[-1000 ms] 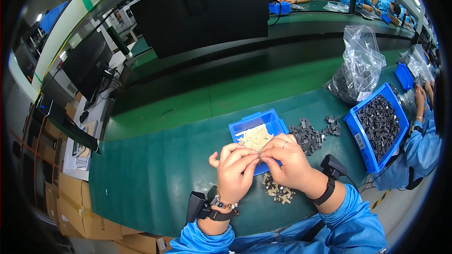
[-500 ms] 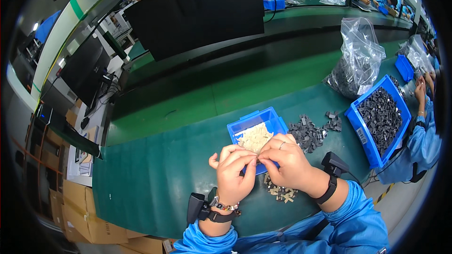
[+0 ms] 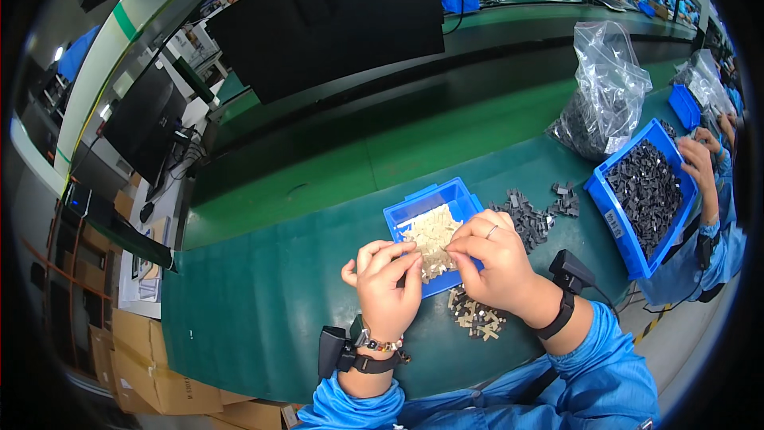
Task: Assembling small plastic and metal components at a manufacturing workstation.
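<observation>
A small blue tray [image 3: 404,212] of cream-coloured strip-like pieces [image 3: 430,232] stands on the green work surface. My left hand [image 3: 387,279] is at its near left edge, thumb and fingertips pinched together. Across from it, my right hand [image 3: 500,267] is pinched too, its fingertips over the cream pieces. Anything held in either pinch is too small to make out. A gap separates the two hands. Beside the right hand lies a pile of dark grey pieces [image 3: 527,219]. Below that hand is a scatter of mixed cream and dark pieces [image 3: 477,320].
To the right is a large blue bin [image 3: 625,251] of black pieces, with a co-worker's hand [image 3: 700,161] at its rim. Behind it stands a clear plastic bag [image 3: 598,95] of dark pieces. A black panel [image 3: 334,28] hangs ahead. Cardboard boxes [image 3: 151,358] sit lower left.
My hands have moved apart from where their fingertips met over the tray's near edge. The co-worker's hand has come over to the large bin's rim.
</observation>
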A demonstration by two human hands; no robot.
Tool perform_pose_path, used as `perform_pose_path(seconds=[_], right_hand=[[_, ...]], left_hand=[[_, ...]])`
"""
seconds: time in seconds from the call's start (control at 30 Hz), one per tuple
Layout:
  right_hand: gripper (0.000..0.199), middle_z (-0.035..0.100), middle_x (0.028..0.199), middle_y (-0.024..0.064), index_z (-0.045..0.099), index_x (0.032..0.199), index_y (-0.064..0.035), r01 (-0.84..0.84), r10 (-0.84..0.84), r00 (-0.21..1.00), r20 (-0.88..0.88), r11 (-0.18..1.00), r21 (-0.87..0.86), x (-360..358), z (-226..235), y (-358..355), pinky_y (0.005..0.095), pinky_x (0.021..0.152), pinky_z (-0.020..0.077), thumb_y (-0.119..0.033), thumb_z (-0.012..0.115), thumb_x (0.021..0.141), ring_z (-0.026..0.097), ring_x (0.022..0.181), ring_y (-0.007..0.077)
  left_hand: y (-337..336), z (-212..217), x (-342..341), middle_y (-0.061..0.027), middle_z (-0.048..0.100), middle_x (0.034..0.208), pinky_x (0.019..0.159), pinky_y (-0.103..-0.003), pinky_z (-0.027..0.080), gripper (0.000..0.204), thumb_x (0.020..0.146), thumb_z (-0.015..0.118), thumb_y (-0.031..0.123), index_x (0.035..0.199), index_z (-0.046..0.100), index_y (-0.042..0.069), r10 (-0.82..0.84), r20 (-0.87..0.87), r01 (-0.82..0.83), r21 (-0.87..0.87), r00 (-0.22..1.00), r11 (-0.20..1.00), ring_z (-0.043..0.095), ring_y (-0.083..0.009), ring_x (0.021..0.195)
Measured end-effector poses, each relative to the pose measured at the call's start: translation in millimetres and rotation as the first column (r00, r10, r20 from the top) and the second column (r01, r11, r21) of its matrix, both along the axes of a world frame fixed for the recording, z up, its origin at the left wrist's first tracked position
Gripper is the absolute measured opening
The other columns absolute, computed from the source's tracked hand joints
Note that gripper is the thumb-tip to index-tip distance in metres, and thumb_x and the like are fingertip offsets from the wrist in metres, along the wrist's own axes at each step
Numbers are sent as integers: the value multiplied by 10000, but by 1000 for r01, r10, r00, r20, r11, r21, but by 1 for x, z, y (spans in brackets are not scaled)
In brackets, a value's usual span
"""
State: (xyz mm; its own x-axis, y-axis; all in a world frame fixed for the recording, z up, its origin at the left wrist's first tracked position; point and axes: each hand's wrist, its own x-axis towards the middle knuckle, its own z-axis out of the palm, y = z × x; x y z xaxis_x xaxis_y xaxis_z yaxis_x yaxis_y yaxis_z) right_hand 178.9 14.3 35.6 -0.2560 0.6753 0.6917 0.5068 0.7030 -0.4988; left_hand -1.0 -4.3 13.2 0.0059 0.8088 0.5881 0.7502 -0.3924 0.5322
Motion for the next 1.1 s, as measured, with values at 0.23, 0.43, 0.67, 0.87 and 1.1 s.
perform_pose_path(seconds=[0.23, 0.43, 0.67, 0.87, 1.1], right_hand=[[120, 640, 813, 34, 679, 782, -62, -14, 14, 1000, 4, 1000, 24, 0, -2, 1, 362, 711, 405, 3, 692, 682, 585, 791, 233], [155, 640, 818, 28, 689, 808, -76, -24, 24, 1000, 3, 999, 42, 0, -3, 2, 362, 705, 402, 6, 689, 676, 586, 793, 232], [216, 613, 828, -36, 722, 856, -154, -118, 91, 987, 135, 972, 205, 4, 7, 0, 347, 691, 380, -72, 724, 657, 570, 792, 195], [241, 607, 818, -22, 727, 849, -155, -132, 101, 986, 132, 959, 250, 5, 7, 0, 358, 671, 351, -70, 765, 627, 567, 796, 201], [83, 650, 802, 19, 726, 803, -90, -132, 128, 989, -73, 990, -58, 5, -1, 0, 357, 706, 429, -104, 764, 730, 597, 781, 206]], left_hand=[[-2, -3, 0, 24, 709, 964, 943, -398, 255, 28, 759, 704, 95, 760, 728, 111, -45, 44, 48, -64, 998, 997, 563, -225, 1062], [-6, 8, 5, -9, 681, 1117, 1003, -429, 198, 157, 856, 627, 199, 789, 728, 99, 4, -182, -19, -85, 983, 996, 458, -293, 1220], [-5, 8, -4, -14, 698, 1112, 1012, -427, 236, 205, 915, 598, 211, 805, 722, 89, -227, 207, 255, -121, 952, 959, 477, -289, 1229], [2, -3, -10, -17, 709, 1099, 996, -433, 323, 63, 835, 662, 116, 810, 713, 88, -333, 399, 395, -82, 854, 915, 505, -296, 1210], [-1, 6, -1, -81, 707, 1050, 1036, -466, 355, 75, 825, 654, 67, 825, 726, 42, -258, 328, 281, -23, 909, 959, 499, -318, 1197]])
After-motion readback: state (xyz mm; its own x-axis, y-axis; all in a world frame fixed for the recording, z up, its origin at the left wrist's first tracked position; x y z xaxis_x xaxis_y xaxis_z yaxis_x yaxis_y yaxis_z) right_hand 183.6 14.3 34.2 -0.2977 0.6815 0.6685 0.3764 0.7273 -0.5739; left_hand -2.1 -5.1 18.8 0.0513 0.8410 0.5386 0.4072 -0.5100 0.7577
